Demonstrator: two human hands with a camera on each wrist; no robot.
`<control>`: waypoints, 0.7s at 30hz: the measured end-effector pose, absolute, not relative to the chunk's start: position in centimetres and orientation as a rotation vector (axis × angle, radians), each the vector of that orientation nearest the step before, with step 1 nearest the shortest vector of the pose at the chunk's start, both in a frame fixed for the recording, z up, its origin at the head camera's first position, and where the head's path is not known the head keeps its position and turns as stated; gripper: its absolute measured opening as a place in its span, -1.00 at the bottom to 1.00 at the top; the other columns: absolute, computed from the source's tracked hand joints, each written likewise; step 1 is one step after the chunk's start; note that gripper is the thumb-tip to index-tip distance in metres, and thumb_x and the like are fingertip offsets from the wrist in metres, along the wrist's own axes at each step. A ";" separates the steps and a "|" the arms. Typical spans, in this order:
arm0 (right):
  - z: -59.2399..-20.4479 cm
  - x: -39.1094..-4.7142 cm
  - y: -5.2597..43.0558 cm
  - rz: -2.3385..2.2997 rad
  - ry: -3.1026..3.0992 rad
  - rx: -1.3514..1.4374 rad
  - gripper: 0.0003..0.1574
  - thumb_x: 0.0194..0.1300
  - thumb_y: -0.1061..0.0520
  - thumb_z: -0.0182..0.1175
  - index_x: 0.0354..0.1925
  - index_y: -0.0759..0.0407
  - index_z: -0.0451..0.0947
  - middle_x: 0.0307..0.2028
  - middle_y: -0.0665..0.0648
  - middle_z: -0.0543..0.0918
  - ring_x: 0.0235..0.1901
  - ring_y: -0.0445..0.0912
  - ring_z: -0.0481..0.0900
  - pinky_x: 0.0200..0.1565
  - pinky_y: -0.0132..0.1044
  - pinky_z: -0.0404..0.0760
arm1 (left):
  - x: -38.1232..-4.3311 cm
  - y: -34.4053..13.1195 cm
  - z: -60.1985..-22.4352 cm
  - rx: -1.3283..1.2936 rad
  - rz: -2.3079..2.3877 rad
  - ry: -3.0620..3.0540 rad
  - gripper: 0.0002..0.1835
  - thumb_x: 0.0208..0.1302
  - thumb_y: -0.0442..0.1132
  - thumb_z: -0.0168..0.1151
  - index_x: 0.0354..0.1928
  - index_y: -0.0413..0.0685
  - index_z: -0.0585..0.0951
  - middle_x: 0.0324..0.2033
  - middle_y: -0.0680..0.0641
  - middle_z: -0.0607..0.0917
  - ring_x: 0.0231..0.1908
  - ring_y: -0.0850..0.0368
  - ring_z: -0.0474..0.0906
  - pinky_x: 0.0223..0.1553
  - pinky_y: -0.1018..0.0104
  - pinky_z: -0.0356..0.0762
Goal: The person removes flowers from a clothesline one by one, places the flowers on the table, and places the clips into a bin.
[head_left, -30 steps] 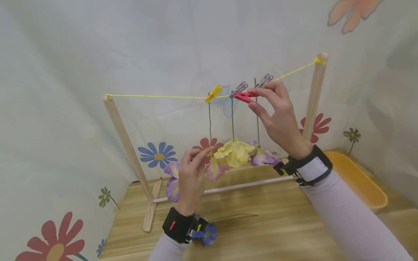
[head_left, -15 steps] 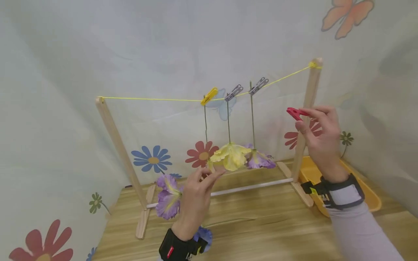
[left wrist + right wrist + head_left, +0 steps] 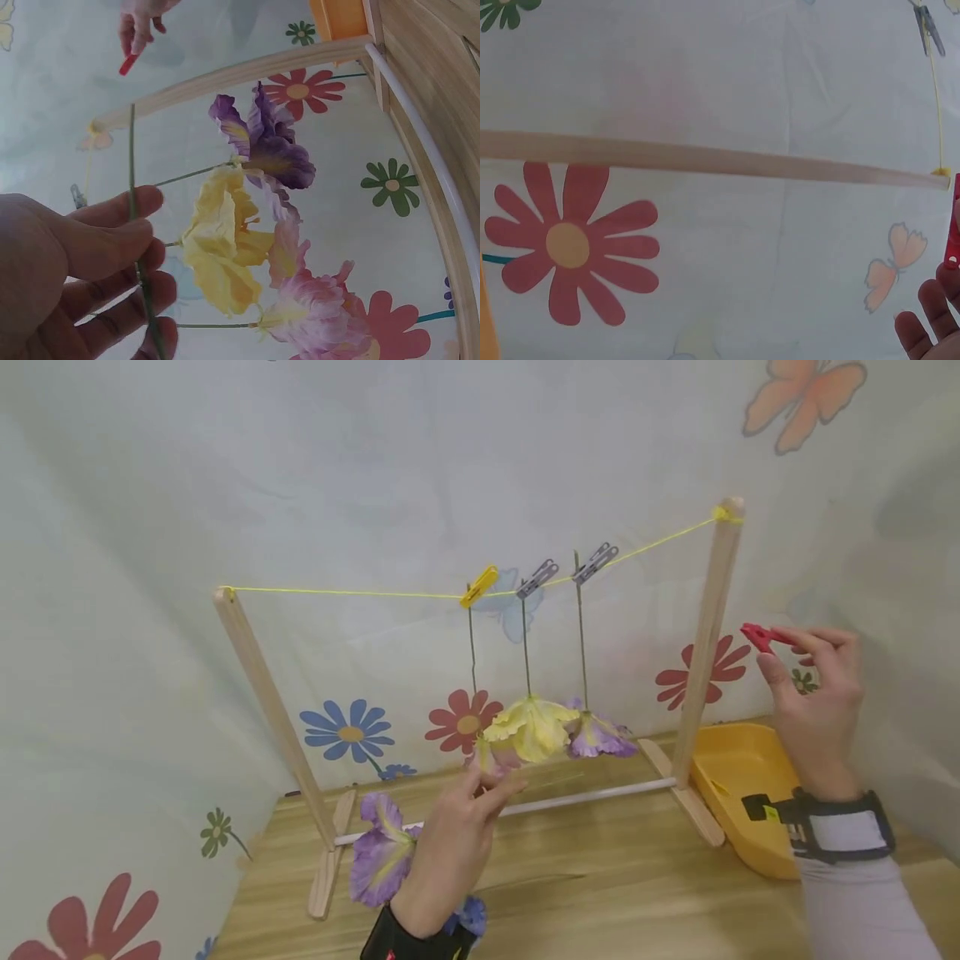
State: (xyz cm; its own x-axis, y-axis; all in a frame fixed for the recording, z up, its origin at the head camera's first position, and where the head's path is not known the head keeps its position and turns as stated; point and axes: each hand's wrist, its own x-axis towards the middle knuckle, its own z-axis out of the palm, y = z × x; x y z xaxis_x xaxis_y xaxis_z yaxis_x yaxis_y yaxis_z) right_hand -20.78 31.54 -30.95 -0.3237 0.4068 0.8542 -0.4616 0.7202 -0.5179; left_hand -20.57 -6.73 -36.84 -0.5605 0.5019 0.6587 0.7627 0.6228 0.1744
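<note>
My left hand pinches the green stem of an artificial flower between thumb and fingers. Its purple bloom hangs at the left of that hand. Out to the right, my right hand pinches a red clothespin between thumb and fingertips, beyond the rack's right post. Upside down on the yellow line hang three flowers: a pink one under a yellow clothespin, a yellow one and a purple one under grey clothespins.
The line runs between two wooden posts, joined low down by a white rod. A blue flower lies on the wooden table, partly behind my left wrist. An orange-yellow tray stands at the right post's foot.
My right hand, with the red clothespin, has moved away from the line, right and down past the right post. My left hand has lowered slightly with the flower.
</note>
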 end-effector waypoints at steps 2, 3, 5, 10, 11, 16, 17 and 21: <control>-31.5 -21.0 32.3 0.869 -1.700 0.006 -0.55 0.38 0.37 0.31 0.21 0.45 0.57 0.01 -0.41 0.25 0.05 -0.49 0.21 0.09 -0.51 0.19 | -20.3 -6.9 -36.8 -0.971 -0.589 -2.363 -0.64 0.36 -0.44 0.36 0.07 0.14 0.79 -0.23 0.07 0.62 -0.36 0.21 0.47 -0.32 0.36 0.39; -31.9 -21.4 32.8 0.862 -1.706 -0.007 -0.54 0.38 0.37 0.31 0.21 0.45 0.57 0.01 -0.41 0.24 0.05 -0.49 0.19 0.10 -0.51 0.18 | -20.2 -7.0 -36.9 -0.968 -0.585 -2.403 -0.67 0.39 -0.42 0.34 0.06 0.14 0.79 -0.22 0.07 0.62 -0.37 0.21 0.47 -0.33 0.36 0.40; -32.6 -22.3 34.2 0.840 -1.726 -0.023 -0.53 0.36 0.38 0.33 0.21 0.43 0.58 0.02 -0.40 0.23 0.06 -0.48 0.18 0.10 -0.51 0.19 | -20.0 -7.1 -36.8 -0.972 -0.563 -2.479 -0.72 0.42 -0.36 0.32 0.04 0.15 0.80 -0.22 0.08 0.63 -0.34 0.21 0.51 -0.32 0.36 0.45; -34.5 -24.4 37.1 0.782 -1.873 -0.085 -0.53 0.37 0.36 0.33 0.22 0.43 0.57 0.05 0.17 0.43 0.15 -0.11 0.27 0.20 -0.37 0.20 | -19.8 -6.7 -37.2 -1.046 -0.463 -2.613 -0.74 0.46 -0.32 0.30 0.05 0.17 0.79 -0.28 0.10 0.58 -0.40 0.26 0.42 -0.34 0.40 0.43; -34.8 -24.6 37.5 0.772 -1.921 -0.105 -0.53 0.39 0.35 0.32 0.22 0.45 0.56 0.08 0.30 0.41 0.17 0.02 0.27 0.23 -0.28 0.21 | -19.7 -6.5 -37.3 -1.066 -0.443 -2.630 -0.74 0.46 -0.33 0.30 0.05 0.16 0.79 -0.29 0.10 0.57 -0.40 0.27 0.41 -0.34 0.41 0.42; -37.0 -25.7 39.1 0.654 -2.247 -0.166 -0.55 0.41 0.32 0.31 0.17 0.54 0.50 0.04 0.53 0.36 0.08 0.43 0.27 0.14 0.28 0.33 | -19.2 -5.5 -38.8 -1.113 -0.284 -2.670 -0.75 0.40 -0.32 0.36 -0.02 0.21 0.78 -0.30 0.14 0.64 -0.34 0.29 0.58 -0.34 0.46 0.51; -37.5 -25.9 39.4 0.615 -2.323 -0.174 -0.56 0.40 0.31 0.31 0.15 0.55 0.50 0.03 0.55 0.37 0.05 0.46 0.29 0.12 0.34 0.36 | -19.2 -5.3 -39.2 -1.115 -0.241 -2.667 -0.76 0.38 -0.31 0.38 -0.05 0.23 0.79 -0.29 0.15 0.66 -0.32 0.29 0.61 -0.33 0.47 0.52; -38.8 -26.3 40.6 0.526 -2.585 -0.211 -0.59 0.35 0.28 0.31 0.01 0.60 0.50 -0.10 0.60 0.41 -0.15 0.46 0.38 -0.11 0.35 0.44 | -19.3 -4.6 -41.0 -1.166 -0.118 -2.674 -0.75 0.28 -0.31 0.47 -0.13 0.28 0.79 -0.36 0.18 0.65 -0.36 0.32 0.59 -0.35 0.50 0.49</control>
